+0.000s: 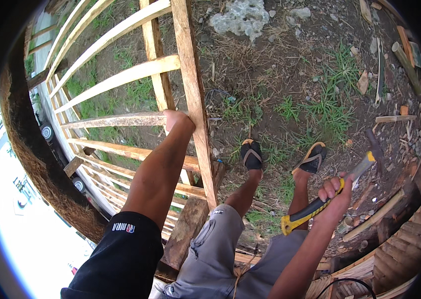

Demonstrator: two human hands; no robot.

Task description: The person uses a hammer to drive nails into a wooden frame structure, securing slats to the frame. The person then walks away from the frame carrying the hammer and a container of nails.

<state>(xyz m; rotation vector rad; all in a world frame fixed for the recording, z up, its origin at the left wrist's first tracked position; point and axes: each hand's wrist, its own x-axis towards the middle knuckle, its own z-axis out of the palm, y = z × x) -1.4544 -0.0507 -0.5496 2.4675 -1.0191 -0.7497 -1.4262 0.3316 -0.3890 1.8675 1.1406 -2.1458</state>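
A wooden frame (190,84) of pale slats fixed to a long edge board stretches along my left side. My left hand (176,121) is closed round the end of a slat (121,121), right where it meets the edge board; some of its fingers are hidden. Just across the board from that hand, a thin nail (214,118) sticks out sideways. In my right hand (334,192) is a hammer (310,210) with a yellow and black handle, gripped partway up. Its dark metal head points away from me, apart from the frame.
My sandalled feet (252,154) stand on bare soil with grass tufts. A pale rock (243,19) lies at the far side. Wood scraps (395,118) and a short pole (406,67) litter the right. A thick wooden block (186,231) sits beside my left leg.
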